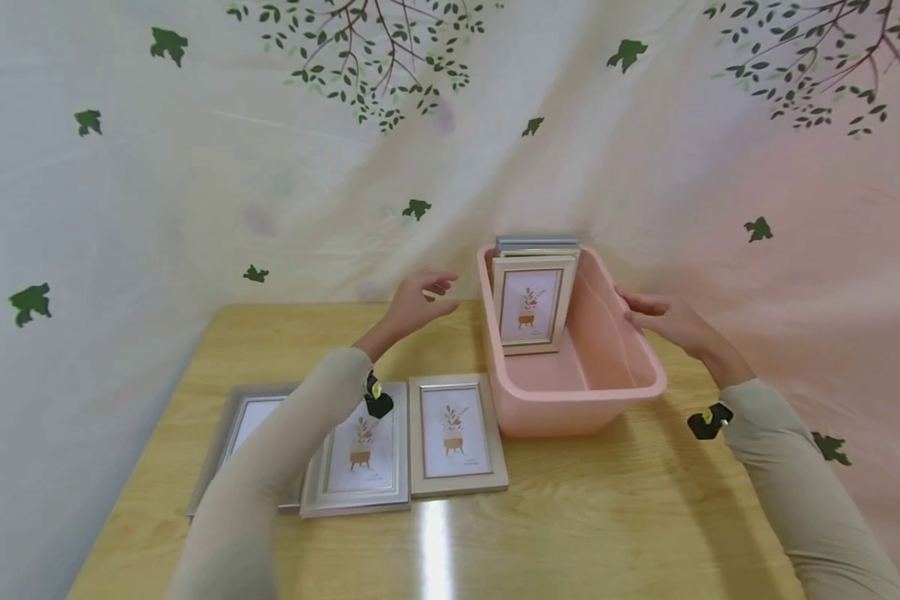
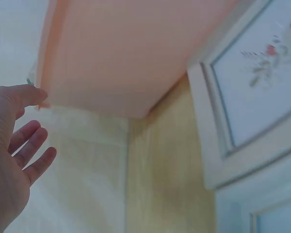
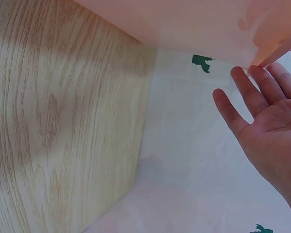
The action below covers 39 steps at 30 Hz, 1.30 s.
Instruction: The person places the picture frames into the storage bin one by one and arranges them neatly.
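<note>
A pink plastic bin [image 1: 573, 408] stands on the table, longer from front to back. Inside it, at the left back, a cream picture frame [image 1: 536, 346] leans upright with several more frames [image 1: 537, 243] stacked behind it. My left hand [image 1: 416, 302] hovers just left of the bin's back left rim, fingers loosely bent and holding nothing; the left wrist view shows the index finger close to the rim [image 2: 42, 73]. At the bin's right rim, my right hand [image 1: 663, 321] touches with its fingertips, the fingers [image 3: 252, 94] nearly straight along the outside.
Left of the bin, three picture frames lie face up side by side: a cream one [image 1: 461, 433], a silver one [image 1: 360, 458] and a greyer one [image 1: 251, 417] partly hidden by my left sleeve. Behind the wooden table [image 1: 585, 517] hangs a leaf-printed cloth [image 1: 330, 192].
</note>
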### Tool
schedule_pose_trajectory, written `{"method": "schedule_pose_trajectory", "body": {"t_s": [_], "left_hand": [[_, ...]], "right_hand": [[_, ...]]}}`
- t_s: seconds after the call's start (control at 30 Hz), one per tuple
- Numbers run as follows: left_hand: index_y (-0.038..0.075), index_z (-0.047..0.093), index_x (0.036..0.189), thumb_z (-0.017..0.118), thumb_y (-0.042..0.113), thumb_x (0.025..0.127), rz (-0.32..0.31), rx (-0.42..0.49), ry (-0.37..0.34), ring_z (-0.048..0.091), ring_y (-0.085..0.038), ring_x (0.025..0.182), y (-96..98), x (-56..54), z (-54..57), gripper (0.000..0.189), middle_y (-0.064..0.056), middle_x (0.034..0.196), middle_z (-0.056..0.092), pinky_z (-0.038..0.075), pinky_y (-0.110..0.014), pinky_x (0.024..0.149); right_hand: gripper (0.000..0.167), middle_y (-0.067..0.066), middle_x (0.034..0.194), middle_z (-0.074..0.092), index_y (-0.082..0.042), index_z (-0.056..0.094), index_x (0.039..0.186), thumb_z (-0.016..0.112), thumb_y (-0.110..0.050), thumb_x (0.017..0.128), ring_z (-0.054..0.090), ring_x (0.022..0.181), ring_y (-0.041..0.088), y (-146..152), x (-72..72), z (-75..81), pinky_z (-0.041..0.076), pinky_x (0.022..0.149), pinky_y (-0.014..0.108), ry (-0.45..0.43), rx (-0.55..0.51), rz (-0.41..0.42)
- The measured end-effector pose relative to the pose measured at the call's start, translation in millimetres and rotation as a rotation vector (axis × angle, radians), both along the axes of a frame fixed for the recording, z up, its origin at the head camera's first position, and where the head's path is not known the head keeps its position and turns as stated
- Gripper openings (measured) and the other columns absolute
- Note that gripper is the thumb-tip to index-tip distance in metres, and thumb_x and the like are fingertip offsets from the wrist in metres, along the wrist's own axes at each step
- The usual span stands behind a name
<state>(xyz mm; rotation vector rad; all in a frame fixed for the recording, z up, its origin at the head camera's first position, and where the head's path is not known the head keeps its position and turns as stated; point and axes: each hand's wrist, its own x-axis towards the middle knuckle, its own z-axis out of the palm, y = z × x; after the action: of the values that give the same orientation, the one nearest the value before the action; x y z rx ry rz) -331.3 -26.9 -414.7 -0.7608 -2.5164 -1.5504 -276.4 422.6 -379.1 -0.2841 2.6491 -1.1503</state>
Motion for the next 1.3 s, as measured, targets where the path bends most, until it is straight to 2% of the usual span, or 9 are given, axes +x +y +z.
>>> {"method": "schedule_pose_trajectory", "body": {"t_s": [0.13,0.3,0.47,0.63,0.83,1.03,1.13,1.3], "left_hand": [[-0.004,0.068,0.126,0.079,0.003,0.084,-0.044,-0.064,-0.053,0.068,-0.044,0.105,-20.9,8.2,-18.3,0.043,-0.026,0.112,0.072,0.06,-0.047,0.091],[-0.005,0.068,0.125,0.079,0.007,0.087,-0.136,-0.227,-0.149,0.069,-0.042,0.106,-43.8,21.3,-38.5,0.042,-0.026,0.114,0.072,0.058,-0.043,0.096],[-0.005,0.068,0.124,0.078,0.011,0.088,-0.221,-0.328,-0.235,0.069,-0.035,0.106,-53.3,28.6,-51.2,0.041,-0.024,0.116,0.072,0.058,-0.041,0.095],[-0.001,0.072,0.12,0.081,0.013,0.085,-0.25,-0.383,-0.252,0.069,-0.025,0.101,-57.8,30.1,-63.5,0.038,-0.015,0.111,0.075,0.058,-0.035,0.091],[0.0,0.073,0.118,0.084,0.013,0.083,-0.282,-0.393,-0.289,0.069,-0.022,0.1,-57.6,30.8,-71.1,0.04,-0.014,0.112,0.075,0.058,-0.033,0.091],[0.0,0.073,0.118,0.084,0.011,0.083,-0.308,-0.409,-0.33,0.071,-0.024,0.106,-53.6,33.0,-71.3,0.039,-0.014,0.117,0.075,0.058,-0.035,0.096],[-0.001,0.074,0.117,0.084,0.01,0.083,-0.33,-0.42,-0.324,0.072,-0.024,0.106,-52.3,32.4,-71.5,0.038,-0.015,0.117,0.075,0.058,-0.035,0.097],[0.001,0.076,0.111,0.084,0.012,0.083,-0.347,-0.435,-0.299,0.072,-0.018,0.097,-50.9,29.5,-74.6,0.031,-0.013,0.109,0.077,0.058,-0.029,0.089]], "right_hand": [[0.065,0.02,0.161,0.034,-0.015,0.034,0.158,0.059,-0.038,0.103,0.029,0.15,0.044,-1,-1.6,1.0,0.029,0.118,0.065,-0.007,0.012,-0.01],[0.068,0.019,0.16,0.034,-0.016,0.033,0.158,0.06,-0.041,0.102,0.028,0.151,0.046,-2,-3.3,3.4,0.028,0.118,0.067,-0.027,0.038,-0.01],[0.068,0.019,0.161,0.034,-0.016,0.032,0.159,0.06,-0.041,0.102,0.029,0.15,0.047,1,-2.9,5.6,0.029,0.117,0.069,-0.039,0.042,-0.008],[0.066,0.018,0.16,0.036,-0.017,0.034,0.159,0.06,-0.04,0.102,0.032,0.149,0.045,1,-3.1,3.8,0.032,0.116,0.067,-0.031,0.053,-0.024],[0.065,0.018,0.16,0.037,-0.017,0.034,0.159,0.059,-0.039,0.103,0.034,0.148,0.045,-1,-3.5,0.7,0.033,0.116,0.067,-0.03,0.044,-0.024],[0.064,0.018,0.16,0.037,-0.016,0.033,0.159,0.058,-0.036,0.104,0.035,0.148,0.044,-2,-0.9,-0.4,0.033,0.116,0.066,-0.028,0.032,-0.016],[0.064,0.017,0.161,0.036,-0.017,0.033,0.159,0.058,-0.037,0.104,0.035,0.148,0.044,-2,-1.0,0.0,0.033,0.116,0.066,-0.03,0.028,-0.019],[0.064,0.017,0.161,0.036,-0.017,0.032,0.159,0.057,-0.038,0.104,0.035,0.148,0.043,-2,-2.0,1.7,0.034,0.116,0.064,-0.025,0.04,-0.018]]}}
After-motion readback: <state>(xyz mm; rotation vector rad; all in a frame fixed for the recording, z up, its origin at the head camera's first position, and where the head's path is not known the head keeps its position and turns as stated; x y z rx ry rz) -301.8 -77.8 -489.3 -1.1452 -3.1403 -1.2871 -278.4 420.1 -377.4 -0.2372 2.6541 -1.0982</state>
